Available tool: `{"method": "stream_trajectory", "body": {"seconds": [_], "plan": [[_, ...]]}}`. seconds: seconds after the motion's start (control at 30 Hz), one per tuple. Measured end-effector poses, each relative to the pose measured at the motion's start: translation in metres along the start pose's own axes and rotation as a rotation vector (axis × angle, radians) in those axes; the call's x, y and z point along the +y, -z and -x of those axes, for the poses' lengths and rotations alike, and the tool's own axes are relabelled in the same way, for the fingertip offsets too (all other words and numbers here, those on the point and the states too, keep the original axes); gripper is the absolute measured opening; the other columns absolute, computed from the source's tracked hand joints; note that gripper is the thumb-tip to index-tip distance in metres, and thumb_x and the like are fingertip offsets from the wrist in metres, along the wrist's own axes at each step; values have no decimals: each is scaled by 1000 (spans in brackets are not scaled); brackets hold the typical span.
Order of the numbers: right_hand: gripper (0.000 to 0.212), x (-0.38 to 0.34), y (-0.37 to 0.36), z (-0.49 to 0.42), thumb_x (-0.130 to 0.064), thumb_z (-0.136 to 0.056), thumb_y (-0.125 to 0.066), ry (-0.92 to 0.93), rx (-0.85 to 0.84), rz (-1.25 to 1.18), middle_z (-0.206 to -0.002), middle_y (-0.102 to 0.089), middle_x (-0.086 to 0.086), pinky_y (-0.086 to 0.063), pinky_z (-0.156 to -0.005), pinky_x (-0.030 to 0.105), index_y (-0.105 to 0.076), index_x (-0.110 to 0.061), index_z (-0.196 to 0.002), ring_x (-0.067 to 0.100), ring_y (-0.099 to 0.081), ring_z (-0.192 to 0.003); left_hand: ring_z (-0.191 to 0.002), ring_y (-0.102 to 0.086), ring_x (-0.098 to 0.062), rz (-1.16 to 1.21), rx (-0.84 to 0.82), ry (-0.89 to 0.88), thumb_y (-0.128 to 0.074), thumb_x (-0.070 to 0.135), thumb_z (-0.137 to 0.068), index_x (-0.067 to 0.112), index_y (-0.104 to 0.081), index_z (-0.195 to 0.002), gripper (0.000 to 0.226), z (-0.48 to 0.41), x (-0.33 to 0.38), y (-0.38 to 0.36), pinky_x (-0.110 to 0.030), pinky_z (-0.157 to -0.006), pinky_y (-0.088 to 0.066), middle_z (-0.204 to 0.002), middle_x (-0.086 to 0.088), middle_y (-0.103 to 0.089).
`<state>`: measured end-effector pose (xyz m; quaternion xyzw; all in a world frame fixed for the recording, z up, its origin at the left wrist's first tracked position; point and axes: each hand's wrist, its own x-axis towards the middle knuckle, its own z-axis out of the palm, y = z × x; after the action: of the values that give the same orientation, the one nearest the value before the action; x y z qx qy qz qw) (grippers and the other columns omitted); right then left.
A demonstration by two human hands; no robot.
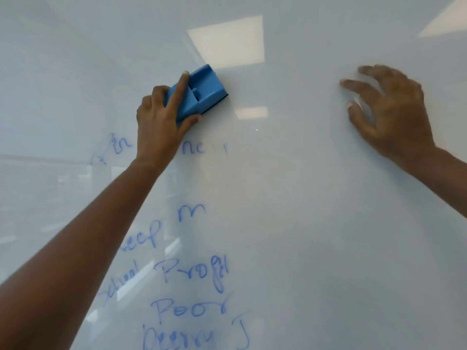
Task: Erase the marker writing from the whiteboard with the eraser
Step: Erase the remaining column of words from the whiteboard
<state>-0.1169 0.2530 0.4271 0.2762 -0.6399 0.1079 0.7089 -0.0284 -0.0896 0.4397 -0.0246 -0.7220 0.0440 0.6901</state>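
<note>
1. A glossy whiteboard (303,223) fills the view, reflecting ceiling lights (227,39).
2. Blue writing (192,274) lies below the eraser, some of it faint; that is probably where to wipe next, pressing flat in overlapping strokes.
3. The left hand (159,122) grips the blue eraser (199,92) against the board.
4. Well right of the eraser, the right hand (389,107) is spread, holding nothing.
</note>
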Motion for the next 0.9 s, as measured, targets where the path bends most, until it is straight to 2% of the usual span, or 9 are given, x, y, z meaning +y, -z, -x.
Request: {"method": "stream_trajectory", "body": {"seconds": [0.17,0.23,0.33,0.47,0.53,0.63,0.67,0.73,0.9], "plan": [[52,-11,-9,26,-36,-92,-36,11,-31,-17,-145,-37,21,-19,-109,52,-45,-10,-137,40,-29,-135,-94,-48,-39,52,35,-38,-53,38,-87,10,-39,-138,61,58,24,-13,-45,-83,-38,-111,-26,-52],[54,-13,-10,29,-37,-92,-35,30,-43,-10,-146,-34,21,-18,-110,54,-42,-10,-138,40,-27,-136,-90,-46,-33,42,46,-204,-45,43,-89,9,-44,-131,54,109,37,-19,-41,-78,-37,-109,-22,-51],[55,-13,-9,29,-38,-92,-34,42,-56,2,-147,-32,22,-16,-110,53,-40,-10,-140,39,-25,-137,-85,-43,-26,45,-70,-564,-27,48,-97,18,-40,-130,47,179,54,-21,-36,-73,-35,-108,-12,-42],[56,-14,-9,29,-39,-92,-33,41,-58,11,-148,-31,22,-15,-111,53,-39,-10,-140,40,-24,-137,-78,-46,-25,3,-89,-814,-25,40,-99,17,-41,-127,40,161,45,-14,-35,-67,-39,-105,-11,-42],[56,-15,-8,29,-39,-92,-33,43,-56,9,-148,-31,22,-15,-111,53,-39,-10,-140,40,-24,-137,-76,-56,-31,-60,5,-633,-41,38,-93,12,-45,-128,44,111,31,-11,-36,-64,-44,-105,-18,-49],[57,-15,-7,30,-39,-92,-34,37,-58,2,-148,-31,21,-15,-111,53,-39,-10,-140,39,-24,-137,-90,-52,-41,-39,71,41,-51,42,-88,12,-38,-138,60,34,4,1,-45,-71,-43,-111,-26,-52],[57,-15,-7,30,-39,-92,-34,34,-58,1,-148,-31,21,-15,-111,53,-39,-10,-140,39,-24,-137,-96,-48,-40,-30,72,183,-50,44,-90,14,-33,-141,61,20,-5,4,-46,-75,-41,-115,-25,-49],[56,-16,-7,29,-39,-92,-34,29,-57,-3,-148,-31,21,-15,-111,52,-40,-10,-140,39,-24,-137,-100,-45,-38,-26,66,231,-48,44,-91,16,-29,-143,62,14,-13,4,-44,-80,-39,-119,-24,-47],[55,-16,-9,30,-37,-92,-35,33,-35,1,-147,-34,22,-16,-111,51,-41,-9,-139,39,-26,-136,-90,-46,-38,32,38,17,-49,41,-88,8,-39,-135,59,118,17,-11,-43,-78,-38,-108,-28,-51]]}}
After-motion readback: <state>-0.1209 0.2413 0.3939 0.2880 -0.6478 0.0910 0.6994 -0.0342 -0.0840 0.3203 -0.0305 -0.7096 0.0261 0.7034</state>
